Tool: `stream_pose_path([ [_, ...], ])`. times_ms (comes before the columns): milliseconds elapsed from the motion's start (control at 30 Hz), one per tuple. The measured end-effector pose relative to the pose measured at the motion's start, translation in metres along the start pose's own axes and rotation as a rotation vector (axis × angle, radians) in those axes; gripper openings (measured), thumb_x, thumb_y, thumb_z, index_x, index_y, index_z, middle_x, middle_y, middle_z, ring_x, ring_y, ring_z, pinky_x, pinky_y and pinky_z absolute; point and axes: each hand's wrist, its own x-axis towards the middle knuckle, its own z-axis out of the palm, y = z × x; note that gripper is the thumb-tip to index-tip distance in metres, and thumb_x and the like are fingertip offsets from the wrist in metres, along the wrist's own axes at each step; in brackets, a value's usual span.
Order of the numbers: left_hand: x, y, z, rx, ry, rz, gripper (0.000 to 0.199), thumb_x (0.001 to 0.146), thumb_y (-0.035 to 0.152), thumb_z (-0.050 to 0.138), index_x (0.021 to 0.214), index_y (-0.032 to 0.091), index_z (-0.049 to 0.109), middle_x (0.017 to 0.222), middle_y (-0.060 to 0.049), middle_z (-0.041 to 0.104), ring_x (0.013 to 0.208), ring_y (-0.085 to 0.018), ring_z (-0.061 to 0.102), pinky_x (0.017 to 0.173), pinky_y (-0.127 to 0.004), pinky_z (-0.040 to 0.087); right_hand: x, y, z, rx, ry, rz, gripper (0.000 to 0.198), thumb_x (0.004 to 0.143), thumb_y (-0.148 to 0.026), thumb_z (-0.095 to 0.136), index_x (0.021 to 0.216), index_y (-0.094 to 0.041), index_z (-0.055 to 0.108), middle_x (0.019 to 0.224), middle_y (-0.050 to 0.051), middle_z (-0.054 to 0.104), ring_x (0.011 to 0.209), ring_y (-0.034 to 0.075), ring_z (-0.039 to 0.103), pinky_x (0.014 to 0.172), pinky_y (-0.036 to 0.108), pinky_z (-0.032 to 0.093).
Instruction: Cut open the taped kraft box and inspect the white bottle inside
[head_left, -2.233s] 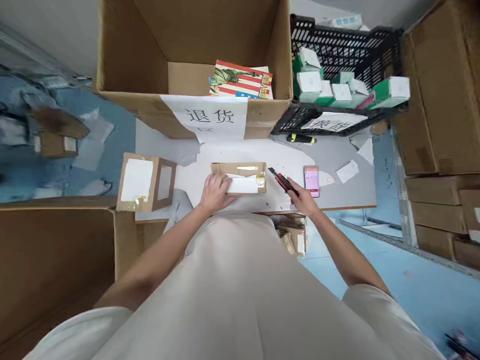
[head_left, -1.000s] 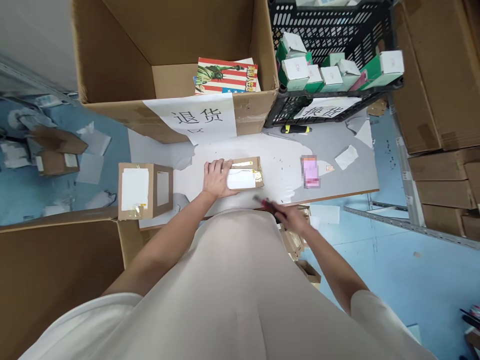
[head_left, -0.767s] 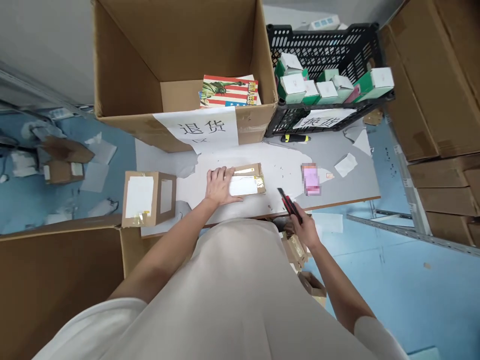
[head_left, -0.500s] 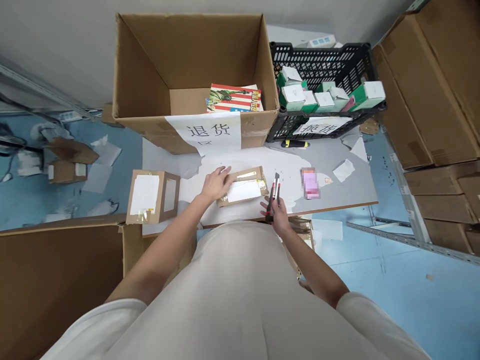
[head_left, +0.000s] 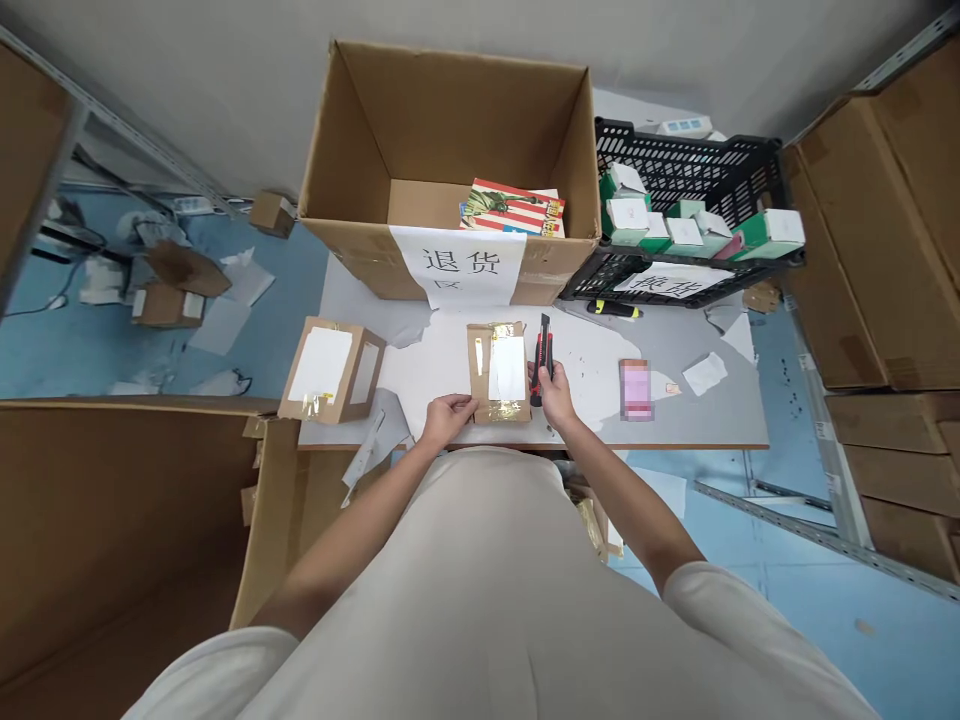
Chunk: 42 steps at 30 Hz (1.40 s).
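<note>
Cardboard parcel (head_left: 499,371) lay on table (head_left: 712,425), left hand (head_left: 448,418) gripping its near corner; right hand (head_left: 555,388) clutched knife (head_left: 541,357) just beside it. Phone (head_left: 636,389), box (head_left: 331,369) flanked them.

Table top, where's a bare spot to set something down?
Bare: between the utility knife and phone, and between the taped box and parcel. Crowded: back edge by the big carton and crate.

Single head-worn camera, looking steeply down and forward over the wearer's torso, table (head_left: 720,425) at arm's length, wide-angle.
</note>
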Motion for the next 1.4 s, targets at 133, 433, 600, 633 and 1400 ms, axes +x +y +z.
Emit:
stream_pose_path([
  [133,0.005,0.01,-0.005,0.049,0.007,0.018,0.044,0.071,0.047,0.067,0.101,0.015,0.07,0.094,-0.009,0.074,0.077,-0.021,0.07,0.077,-0.035,0.056,-0.01,0.012,-0.005,0.108,0.042,0.039,0.042,0.083,-0.056,0.055,0.108,-0.023,0.047,0.111,0.009,0.066,0.094,0.017,0.064,0.082,0.035,0.054],
  [433,0.103,0.076,-0.024,0.365,0.047,0.432,0.063,0.081,0.038,0.053,0.139,0.015,0.044,0.144,-0.015,0.046,0.127,-0.027,0.049,0.102,-0.043,0.044,-0.086,0.043,-0.016,0.25,0.153,0.344,0.052,0.072,-0.063,0.065,0.103,-0.025,0.046,0.114,0.008,0.064,0.094,0.021,0.067,0.065,0.033,0.057],
  [600,0.121,0.081,-0.029,0.388,0.033,0.357,0.036,0.078,0.031,0.051,0.109,0.016,0.065,0.11,-0.01,0.069,0.101,-0.024,0.063,0.091,-0.037,0.049,-0.089,0.041,-0.005,0.461,0.134,0.35,0.051,0.07,-0.061,0.07,0.098,-0.025,0.046,0.094,0.003,0.067,0.094,0.023,0.069,0.072,0.037,0.058],
  [633,0.114,0.075,-0.033,0.386,0.095,0.326,0.033,0.078,0.031,0.051,0.104,0.016,0.065,0.106,-0.009,0.07,0.097,-0.024,0.064,0.088,-0.037,0.049,-0.083,0.04,-0.005,0.464,0.148,0.328,0.05,0.07,-0.061,0.07,0.098,-0.025,0.046,0.097,0.004,0.066,0.096,0.022,0.068,0.074,0.037,0.058],
  [1400,0.038,0.073,-0.015,0.995,-0.109,0.461,0.125,0.054,0.068,0.071,0.151,0.01,0.018,0.155,-0.026,0.021,0.141,-0.045,0.018,0.109,-0.066,-0.002,-0.024,0.009,-0.09,-0.502,-0.195,0.03,0.06,0.089,-0.04,0.047,0.147,-0.028,0.037,0.093,0.001,0.068,0.048,0.008,0.053,0.05,0.025,0.051],
])
